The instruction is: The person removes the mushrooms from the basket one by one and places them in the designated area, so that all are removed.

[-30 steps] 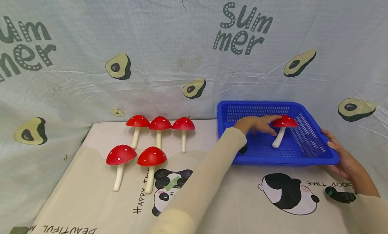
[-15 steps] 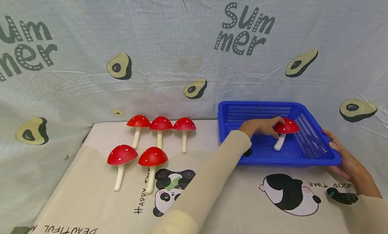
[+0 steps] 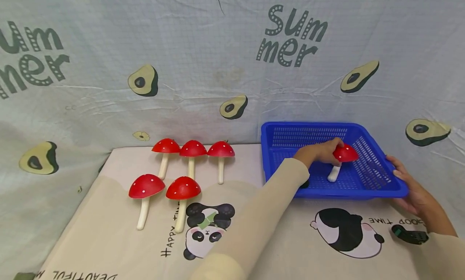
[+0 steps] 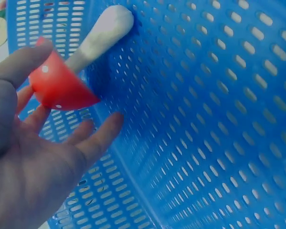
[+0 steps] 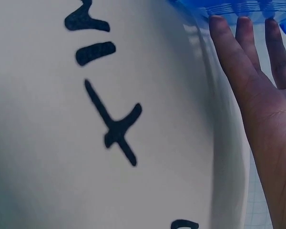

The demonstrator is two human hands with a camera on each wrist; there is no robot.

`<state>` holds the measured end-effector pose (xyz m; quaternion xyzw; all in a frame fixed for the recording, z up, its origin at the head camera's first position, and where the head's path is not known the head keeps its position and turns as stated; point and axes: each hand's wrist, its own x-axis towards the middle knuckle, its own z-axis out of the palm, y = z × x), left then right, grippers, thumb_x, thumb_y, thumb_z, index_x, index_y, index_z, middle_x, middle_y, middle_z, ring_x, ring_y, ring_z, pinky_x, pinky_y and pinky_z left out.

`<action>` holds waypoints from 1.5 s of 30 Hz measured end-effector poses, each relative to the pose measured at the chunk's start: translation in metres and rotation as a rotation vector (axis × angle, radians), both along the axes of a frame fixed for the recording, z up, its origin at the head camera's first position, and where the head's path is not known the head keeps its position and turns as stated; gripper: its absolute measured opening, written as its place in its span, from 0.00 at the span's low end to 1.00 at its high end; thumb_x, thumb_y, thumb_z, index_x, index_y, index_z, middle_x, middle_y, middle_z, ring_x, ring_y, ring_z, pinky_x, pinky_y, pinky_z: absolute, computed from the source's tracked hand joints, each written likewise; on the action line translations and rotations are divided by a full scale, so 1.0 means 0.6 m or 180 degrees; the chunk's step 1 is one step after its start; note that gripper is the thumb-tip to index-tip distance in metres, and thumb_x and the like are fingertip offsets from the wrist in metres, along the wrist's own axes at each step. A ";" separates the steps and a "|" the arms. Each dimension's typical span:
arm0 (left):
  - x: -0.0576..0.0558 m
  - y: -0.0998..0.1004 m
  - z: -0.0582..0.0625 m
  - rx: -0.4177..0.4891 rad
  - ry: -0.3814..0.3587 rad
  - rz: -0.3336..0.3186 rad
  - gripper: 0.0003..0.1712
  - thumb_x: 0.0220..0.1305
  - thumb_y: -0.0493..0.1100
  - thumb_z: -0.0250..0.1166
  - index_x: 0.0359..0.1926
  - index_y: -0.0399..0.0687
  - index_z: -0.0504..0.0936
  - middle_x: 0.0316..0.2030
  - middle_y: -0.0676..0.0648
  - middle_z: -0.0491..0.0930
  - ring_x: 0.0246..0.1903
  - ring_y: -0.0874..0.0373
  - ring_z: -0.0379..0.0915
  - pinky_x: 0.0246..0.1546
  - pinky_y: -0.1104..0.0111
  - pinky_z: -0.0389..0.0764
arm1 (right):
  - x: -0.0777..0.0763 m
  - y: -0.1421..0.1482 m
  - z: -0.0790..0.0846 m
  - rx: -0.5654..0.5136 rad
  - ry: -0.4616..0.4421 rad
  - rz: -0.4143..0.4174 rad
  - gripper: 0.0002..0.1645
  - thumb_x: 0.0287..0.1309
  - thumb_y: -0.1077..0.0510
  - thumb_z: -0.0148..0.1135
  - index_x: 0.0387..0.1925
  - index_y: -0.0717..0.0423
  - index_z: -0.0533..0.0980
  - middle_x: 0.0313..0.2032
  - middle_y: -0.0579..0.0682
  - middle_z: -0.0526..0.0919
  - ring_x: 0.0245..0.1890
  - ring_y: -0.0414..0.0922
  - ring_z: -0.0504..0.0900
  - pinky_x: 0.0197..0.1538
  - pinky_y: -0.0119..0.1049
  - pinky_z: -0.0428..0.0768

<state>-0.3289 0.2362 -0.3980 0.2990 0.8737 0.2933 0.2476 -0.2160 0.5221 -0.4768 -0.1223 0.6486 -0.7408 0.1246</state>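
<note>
A toy mushroom (image 3: 346, 153) with a white-spotted red cap and white stem stands tilted inside the blue plastic basket (image 3: 348, 194). My left hand (image 3: 322, 151) reaches into the basket and holds the cap. In the left wrist view, the thumb lies on one side of the red cap (image 4: 62, 86) and fingers on the other, while the white stem (image 4: 105, 36) points away. At the basket's right side, my right hand (image 3: 412, 191) holds the rim by the front corner. The right wrist view shows its fingers (image 5: 231, 52) against the basket's underside (image 5: 243, 7).
Several more red-capped mushrooms lie left on the printed tablecloth, among them a front-left mushroom (image 3: 146, 187) and a back-right mushroom (image 3: 220, 149). Behind the table hangs a cloth (image 3: 200, 50) printed with avocados. The left forearm (image 3: 254, 223) crosses over the table.
My left hand has closed around the mushroom's cap and shifted slightly right and down. The cap has moved a little toward me, its stem slightly. The right hand stays at the basket's rim.
</note>
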 end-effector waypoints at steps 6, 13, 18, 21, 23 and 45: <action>0.000 0.008 0.002 -0.0275 -0.0091 0.0162 0.45 0.67 0.51 0.68 0.78 0.78 0.55 0.74 0.63 0.53 0.64 0.63 0.63 0.50 0.71 0.79 | 0.001 0.001 -0.002 0.0130 -0.0050 -0.0104 0.32 0.78 0.49 0.36 0.75 0.20 0.46 0.60 0.33 0.68 0.49 0.40 0.83 0.45 0.42 0.87; -0.004 0.005 -0.011 -0.0021 -0.0344 0.0083 0.41 0.65 0.43 0.70 0.73 0.68 0.61 0.72 0.59 0.58 0.67 0.63 0.60 0.62 0.73 0.70 | 0.000 -0.007 -0.003 0.0003 -0.0075 -0.0060 0.32 0.78 0.50 0.36 0.76 0.21 0.47 0.60 0.34 0.69 0.48 0.42 0.83 0.45 0.43 0.87; -0.002 0.005 -0.013 -0.0165 -0.0513 -0.0063 0.46 0.63 0.42 0.72 0.75 0.72 0.58 0.72 0.60 0.61 0.69 0.66 0.58 0.65 0.73 0.67 | -0.003 -0.011 -0.002 0.0042 -0.0085 -0.0027 0.32 0.78 0.50 0.35 0.76 0.20 0.46 0.61 0.34 0.65 0.49 0.40 0.83 0.46 0.43 0.87; 0.001 0.011 -0.008 -0.0687 -0.0352 -0.0298 0.47 0.64 0.52 0.70 0.77 0.82 0.54 0.75 0.65 0.55 0.73 0.68 0.52 0.68 0.71 0.64 | -0.002 -0.008 -0.002 -0.0001 -0.0091 0.0006 0.32 0.79 0.50 0.34 0.76 0.20 0.46 0.61 0.34 0.65 0.50 0.39 0.83 0.47 0.43 0.87; 0.004 0.015 -0.005 -0.0873 -0.0266 -0.0439 0.46 0.63 0.57 0.69 0.76 0.84 0.54 0.76 0.66 0.53 0.73 0.68 0.50 0.67 0.71 0.64 | -0.001 -0.006 -0.002 -0.0014 -0.0090 0.0017 0.32 0.79 0.50 0.34 0.76 0.20 0.46 0.61 0.34 0.65 0.50 0.39 0.83 0.47 0.43 0.87; 0.022 0.058 0.008 -0.1045 0.0315 -0.0805 0.41 0.60 0.53 0.74 0.68 0.72 0.60 0.60 0.63 0.68 0.56 0.68 0.64 0.53 0.77 0.71 | -0.003 -0.003 0.001 0.0232 -0.0118 -0.0095 0.32 0.78 0.48 0.35 0.76 0.19 0.45 0.59 0.34 0.64 0.47 0.39 0.83 0.44 0.43 0.87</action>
